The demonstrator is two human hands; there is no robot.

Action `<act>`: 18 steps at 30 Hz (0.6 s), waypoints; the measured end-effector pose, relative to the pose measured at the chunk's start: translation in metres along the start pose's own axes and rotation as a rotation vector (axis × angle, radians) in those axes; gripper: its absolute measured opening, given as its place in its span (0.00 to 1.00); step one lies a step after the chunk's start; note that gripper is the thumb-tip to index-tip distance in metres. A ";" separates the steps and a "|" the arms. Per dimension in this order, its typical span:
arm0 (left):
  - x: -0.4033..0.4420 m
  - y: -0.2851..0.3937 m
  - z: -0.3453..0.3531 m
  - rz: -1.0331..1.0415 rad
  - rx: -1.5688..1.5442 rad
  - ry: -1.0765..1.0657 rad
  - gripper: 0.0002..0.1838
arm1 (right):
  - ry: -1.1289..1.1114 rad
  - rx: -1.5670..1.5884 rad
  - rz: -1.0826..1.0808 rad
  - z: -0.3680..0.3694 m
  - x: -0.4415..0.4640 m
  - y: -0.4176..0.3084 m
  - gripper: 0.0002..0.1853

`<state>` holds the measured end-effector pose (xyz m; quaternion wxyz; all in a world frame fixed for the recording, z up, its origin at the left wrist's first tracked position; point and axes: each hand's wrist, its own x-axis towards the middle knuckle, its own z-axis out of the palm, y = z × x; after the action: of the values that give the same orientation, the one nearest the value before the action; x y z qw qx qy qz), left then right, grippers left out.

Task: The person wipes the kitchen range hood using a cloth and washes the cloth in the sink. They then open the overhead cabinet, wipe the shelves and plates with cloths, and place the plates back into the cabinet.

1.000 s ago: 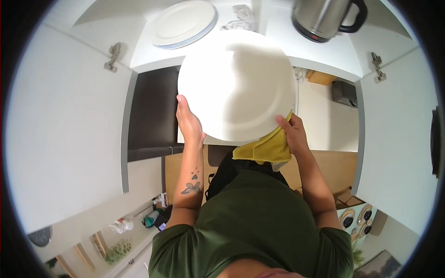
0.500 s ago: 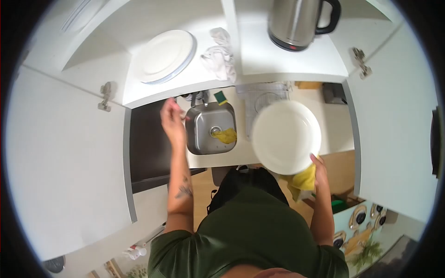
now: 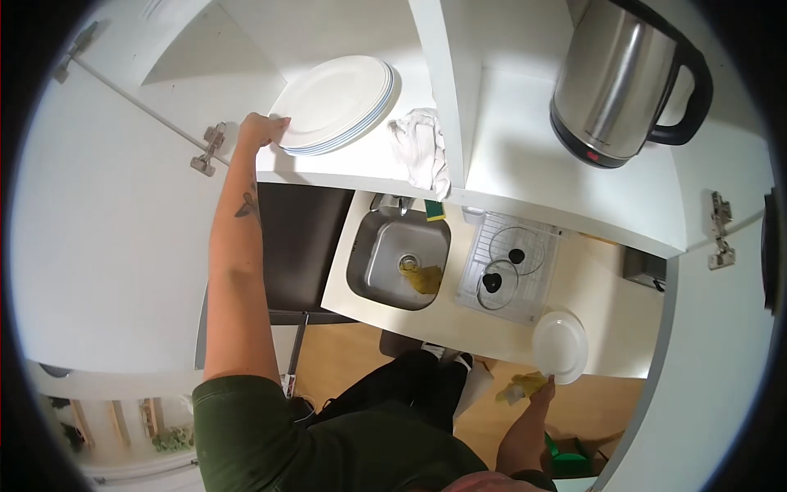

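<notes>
While gripping white plate [image 3: 561, 348] and yellow cloth [image 3: 528, 383] in right hand [image 3: 541, 395], touches with left hand [image 3: 261, 131] plate stack [image 3: 332, 102], rightward near shelf's [image 3: 336, 169] front-left corner, cannot tell whether gripping.

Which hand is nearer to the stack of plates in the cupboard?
Left. The left hand is at the left edge of the stack of plates, while the right hand is well away, lower and to the right, holding another plate.

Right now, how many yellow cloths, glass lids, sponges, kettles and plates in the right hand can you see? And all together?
Yellow cloths: 2
Glass lids: 2
Sponges: 1
Kettles: 1
Plates in the right hand: 1
Total: 7
</notes>
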<state>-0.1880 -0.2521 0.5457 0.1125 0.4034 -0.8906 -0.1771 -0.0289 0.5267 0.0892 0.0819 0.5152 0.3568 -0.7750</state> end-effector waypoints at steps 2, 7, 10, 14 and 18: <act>-0.011 0.009 -0.007 -0.057 -0.099 -0.003 0.26 | 0.017 -0.019 0.003 0.004 0.024 0.010 0.24; -0.035 0.021 -0.026 -0.194 -0.441 -0.015 0.20 | 0.050 -0.145 0.099 0.007 0.059 0.010 0.26; -0.048 0.013 -0.051 -0.118 -0.746 -0.087 0.20 | -0.074 -0.174 0.176 -0.001 0.059 0.007 0.24; -0.094 0.003 -0.094 -0.034 -1.003 0.192 0.27 | -0.067 -0.248 0.063 0.004 0.000 -0.010 0.18; -0.184 -0.009 -0.131 0.025 -1.047 0.500 0.26 | -0.247 -0.409 -0.020 0.024 -0.031 -0.016 0.17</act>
<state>-0.0173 -0.1476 0.6507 0.5063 0.3130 -0.6353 -0.4920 -0.0402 0.5156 0.1286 0.2197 0.3857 0.4986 -0.7445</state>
